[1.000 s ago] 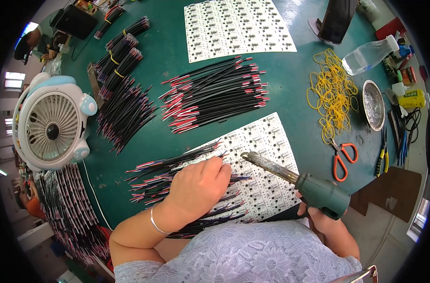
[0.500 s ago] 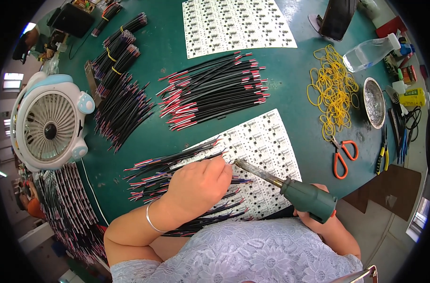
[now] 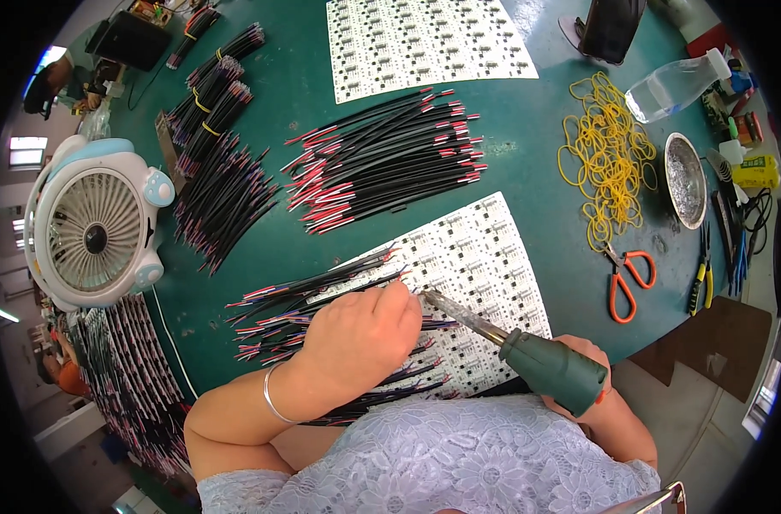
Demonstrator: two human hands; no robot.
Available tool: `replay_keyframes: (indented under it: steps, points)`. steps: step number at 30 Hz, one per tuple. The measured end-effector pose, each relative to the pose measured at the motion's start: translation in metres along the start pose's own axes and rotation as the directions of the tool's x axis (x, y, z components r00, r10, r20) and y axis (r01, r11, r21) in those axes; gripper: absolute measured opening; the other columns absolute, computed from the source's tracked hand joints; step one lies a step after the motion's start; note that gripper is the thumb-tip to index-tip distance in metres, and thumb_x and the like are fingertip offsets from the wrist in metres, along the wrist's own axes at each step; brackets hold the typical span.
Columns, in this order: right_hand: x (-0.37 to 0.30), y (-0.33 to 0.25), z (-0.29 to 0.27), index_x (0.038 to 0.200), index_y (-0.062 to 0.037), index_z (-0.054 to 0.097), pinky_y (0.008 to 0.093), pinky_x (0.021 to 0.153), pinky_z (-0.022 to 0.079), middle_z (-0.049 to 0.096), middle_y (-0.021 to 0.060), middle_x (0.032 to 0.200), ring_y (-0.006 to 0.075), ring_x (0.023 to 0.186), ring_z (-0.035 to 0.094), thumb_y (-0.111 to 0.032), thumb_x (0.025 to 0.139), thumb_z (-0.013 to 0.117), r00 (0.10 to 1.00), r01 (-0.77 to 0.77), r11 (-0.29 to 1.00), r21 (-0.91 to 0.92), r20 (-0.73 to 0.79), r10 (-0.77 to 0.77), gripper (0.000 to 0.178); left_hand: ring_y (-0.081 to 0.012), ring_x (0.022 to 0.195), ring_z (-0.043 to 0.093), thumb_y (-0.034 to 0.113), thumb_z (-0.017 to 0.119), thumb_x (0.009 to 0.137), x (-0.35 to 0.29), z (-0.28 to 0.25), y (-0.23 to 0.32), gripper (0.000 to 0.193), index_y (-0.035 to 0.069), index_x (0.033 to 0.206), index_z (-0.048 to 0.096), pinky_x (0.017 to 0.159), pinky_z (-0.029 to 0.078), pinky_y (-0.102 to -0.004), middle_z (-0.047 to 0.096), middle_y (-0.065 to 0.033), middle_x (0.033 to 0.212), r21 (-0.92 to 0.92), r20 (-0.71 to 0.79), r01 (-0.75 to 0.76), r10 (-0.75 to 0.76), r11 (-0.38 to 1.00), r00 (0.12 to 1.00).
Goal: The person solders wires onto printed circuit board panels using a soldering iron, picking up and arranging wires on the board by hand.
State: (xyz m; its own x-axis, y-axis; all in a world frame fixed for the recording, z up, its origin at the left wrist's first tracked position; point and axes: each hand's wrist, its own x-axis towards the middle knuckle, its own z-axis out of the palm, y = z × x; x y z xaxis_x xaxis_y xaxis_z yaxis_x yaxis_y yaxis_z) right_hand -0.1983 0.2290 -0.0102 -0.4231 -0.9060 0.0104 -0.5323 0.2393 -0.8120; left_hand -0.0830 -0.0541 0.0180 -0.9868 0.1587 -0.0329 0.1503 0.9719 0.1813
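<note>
Head view: can see soldering iron (image 3: 551, 368) gripped in right hand (image 3: 589, 349), across right edge of nearer circuit board (image 3: 485, 248), metal tip just beside left hand (image 3: 360, 334). Over same board, see left fingers closed together; cannot tell on what. Across board's left edge, see black wires (image 3: 335, 277).

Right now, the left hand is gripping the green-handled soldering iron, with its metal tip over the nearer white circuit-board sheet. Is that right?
Wrong hand: the head view shows the right hand gripping the green-handled soldering iron. Its metal tip is indeed over the nearer white circuit-board sheet.
</note>
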Motion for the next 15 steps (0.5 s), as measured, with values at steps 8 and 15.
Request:
replay_keyframes:
  steps: [8, 15]
  points:
    - [-0.021, -0.008, 0.011, 0.121, 0.0015, 0.050, 0.0296, 0.064, 0.051, 0.062, 0.0141, 0.106, 0.0202, 0.067, 0.064, -0.031, 0.085, 0.066, 0.877, -0.081, 0.582, 0.809, -0.220, 0.428, 0.051, -0.0209, 0.068, 0.059, 0.008, 0.062, 0.074, 0.001, -0.004, 0.005, 0.025, 0.002, 0.098, 0.060, 0.056, 0.049, -0.0312, 0.054, -0.0072, 0.086, 0.024, 0.033, -0.011, 0.010, 1.000, 0.999]
    - [-0.025, -0.011, 0.007, 0.125, 0.0046, 0.048, 0.0301, 0.058, 0.050, 0.060, 0.0193, 0.112, 0.0212, 0.064, 0.062, -0.034, 0.084, 0.062, 0.832, -0.028, 0.494, 0.869, -0.254, 0.493, 0.059, -0.0212, 0.063, 0.054, 0.009, 0.062, 0.074, -0.009, -0.019, 0.011, 0.018, 0.007, 0.091, 0.060, 0.051, 0.043, -0.0329, 0.048, -0.0057, 0.074, -0.104, -0.282, -0.015, -0.015, 0.994, 0.959]
